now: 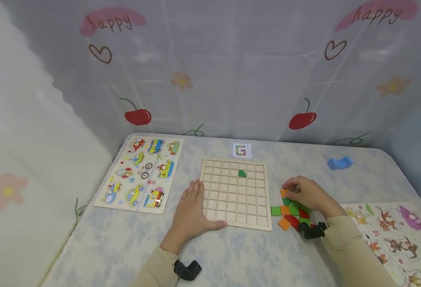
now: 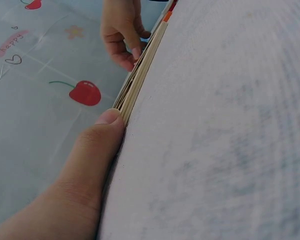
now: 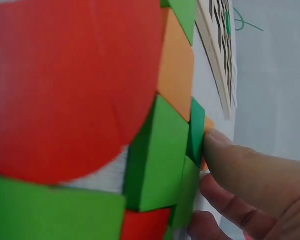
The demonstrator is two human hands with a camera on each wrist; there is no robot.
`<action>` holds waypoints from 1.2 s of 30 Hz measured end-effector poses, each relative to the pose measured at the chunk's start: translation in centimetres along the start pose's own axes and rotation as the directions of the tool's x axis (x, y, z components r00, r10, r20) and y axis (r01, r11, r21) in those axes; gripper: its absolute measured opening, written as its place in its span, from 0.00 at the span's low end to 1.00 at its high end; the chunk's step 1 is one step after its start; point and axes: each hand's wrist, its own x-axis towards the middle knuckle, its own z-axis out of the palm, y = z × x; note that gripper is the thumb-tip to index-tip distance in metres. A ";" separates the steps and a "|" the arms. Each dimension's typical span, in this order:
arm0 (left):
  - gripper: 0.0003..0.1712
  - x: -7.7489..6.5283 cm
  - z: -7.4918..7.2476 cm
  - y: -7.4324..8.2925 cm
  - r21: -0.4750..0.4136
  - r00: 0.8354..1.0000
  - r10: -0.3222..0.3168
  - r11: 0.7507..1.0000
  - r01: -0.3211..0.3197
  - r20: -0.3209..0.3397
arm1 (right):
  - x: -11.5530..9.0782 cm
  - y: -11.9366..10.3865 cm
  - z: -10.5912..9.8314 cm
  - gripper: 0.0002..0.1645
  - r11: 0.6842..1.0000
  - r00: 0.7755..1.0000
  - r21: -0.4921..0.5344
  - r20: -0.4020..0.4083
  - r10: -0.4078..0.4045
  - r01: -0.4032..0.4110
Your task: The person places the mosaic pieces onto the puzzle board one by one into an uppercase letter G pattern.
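A wooden grid board lies mid-table, with one green rounded piece in a cell near its top. My left hand rests against the board's left side, fingers straight and thumb stretched along the near edge. In the left wrist view that thumb touches the board's edge. Right of the board, my right hand pinches an orange tile at the far end of a pile of green, orange and red pieces. The right wrist view shows the thumb on this tile, partly hidden.
A small card with a coloured G pattern lies behind the board. A vehicle puzzle is at the left, an animal puzzle at the right. A blue block sits at the back right, before the hanging curtain.
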 end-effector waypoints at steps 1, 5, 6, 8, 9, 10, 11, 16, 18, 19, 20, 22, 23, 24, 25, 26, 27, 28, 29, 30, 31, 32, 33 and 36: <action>0.88 0.0 0.0 0.0 0.006 1.000 -0.002 1.000 0.002 0.000 | 0.0 0.0 0.1 0.12 1.000 1.000 -0.001 -0.007 -0.004 0.004; 0.88 0.2 -0.4 0.0 0.019 1.000 -0.022 1.000 0.022 0.002 | 0.4 -0.2 -0.1 0.08 0.999 1.000 0.020 -0.010 -0.029 0.029; 0.88 0.2 -0.5 -0.1 0.017 1.000 -0.028 0.999 0.028 0.004 | 0.5 -0.3 -0.2 0.07 0.999 0.999 0.029 -0.009 -0.033 0.034; 0.88 0.1 -0.6 -0.1 0.007 0.999 -0.036 0.999 0.036 0.006 | 0.6 -0.3 -0.3 0.07 0.998 0.999 0.047 -0.006 -0.042 0.042; 0.88 0.1 -0.6 -0.1 0.002 0.999 -0.038 0.999 0.038 0.003 | 0.6 -0.3 -0.4 0.08 0.997 0.999 0.053 -0.006 -0.047 0.048; 0.88 0.1 -0.7 -0.1 -0.004 0.999 -0.039 0.999 0.039 0.001 | 0.7 -0.4 -0.4 0.08 0.997 0.998 0.059 -0.012 -0.054 0.055; 0.88 0.1 -0.7 -0.1 -0.009 0.999 -0.040 0.999 0.040 0.001 | 0.8 -0.4 -0.5 0.09 0.996 0.998 0.065 -0.022 -0.058 0.059; 0.87 0.1 -0.6 -0.1 -0.020 0.999 -0.041 0.999 0.041 0.005 | 1.8 -1.0 -0.7 0.11 0.993 0.994 0.095 -0.091 -0.054 0.063; 0.87 0.1 -0.7 0.0 -0.024 0.999 -0.037 0.999 0.037 -0.001 | 2.5 -1.6 -0.7 0.12 0.992 0.993 0.113 -0.111 -0.051 0.063; 0.87 0.1 -0.7 0.0 -0.026 0.999 -0.039 0.999 0.039 0.002 | 2.8 -1.9 -0.6 0.12 0.991 0.992 0.121 -0.118 -0.050 0.064; 0.87 0.1 -0.7 0.0 -0.029 0.999 -0.039 0.999 0.039 0.001 | 3.2 -2.3 -0.4 0.12 0.989 0.991 0.129 -0.124 -0.052 0.068; 0.87 0.1 -0.6 0.1 -0.035 0.999 -0.036 0.999 0.036 0.005 | 3.8 -3.1 -0.1 0.12 0.987 0.990 0.145 -0.136 -0.049 0.069; 0.87 0.1 -0.6 0.1 -0.037 0.999 -0.033 0.999 0.033 0.006 | 4.1 -3.5 0.2 0.11 0.986 0.989 0.153 -0.141 -0.043 0.064; 0.87 0.1 -0.6 0.1 -0.040 1.000 -0.031 0.999 0.031 0.006 | 4.4 -3.9 0.5 0.11 0.985 0.989 0.159 -0.145 -0.040 0.063; 0.87 0.1 -0.5 0.2 -0.041 0.999 -0.031 0.999 0.032 0.006 | 4.6 -4.4 0.7 0.11 0.984 0.988 0.167 -0.148 -0.041 0.066; 0.87 0.0 -0.5 0.3 -0.042 1.000 -0.030 0.999 0.031 0.007 | 4.9 -4.8 1.0 0.11 0.981 0.987 0.177 -0.151 -0.048 0.075; 0.87 0.0 -0.4 0.3 -0.040 1.000 -0.029 0.999 0.029 0.007 | 5.1 -5.2 1.4 0.11 0.980 0.987 0.184 -0.152 -0.050 0.078; 0.87 0.0 -0.4 0.4 -0.040 1.000 -0.025 0.999 0.025 0.006 | 5.2 -5.5 1.7 0.11 0.979 0.987 0.189 -0.151 -0.050 0.079; 0.87 -0.1 -0.4 0.4 -0.041 1.000 -0.022 0.999 0.022 0.008 | 5.4 -5.9 2.0 0.11 0.978 0.987 0.191 -0.153 -0.052 0.081; 0.87 -0.1 -0.3 0.5 -0.042 1.000 -0.017 0.999 0.017 0.008 | 5.5 -6.3 2.3 0.11 0.977 0.987 0.196 -0.154 -0.052 0.083; 0.87 -0.2 -0.3 0.5 -0.046 1.000 -0.013 0.999 0.013 0.011 | 5.7 -6.6 2.6 0.11 0.976 0.986 0.198 -0.157 -0.055 0.086; 0.88 -0.2 -0.3 0.5 -0.043 1.000 -0.009 0.999 0.010 0.015 | 5.8 -7.0 2.8 0.11 0.975 0.986 0.202 -0.157 -0.056 0.088; 0.87 -0.2 -0.3 0.5 -0.040 1.000 -0.006 0.999 0.006 0.014 | 6.0 -7.3 3.1 0.10 0.975 0.986 0.205 -0.156 -0.057 0.089; 0.87 -0.2 -0.3 0.4 -0.018 1.000 0.001 1.000 -0.001 0.004 | 6.5 -8.4 3.8 0.10 0.971 0.986 0.217 -0.154 -0.070 0.103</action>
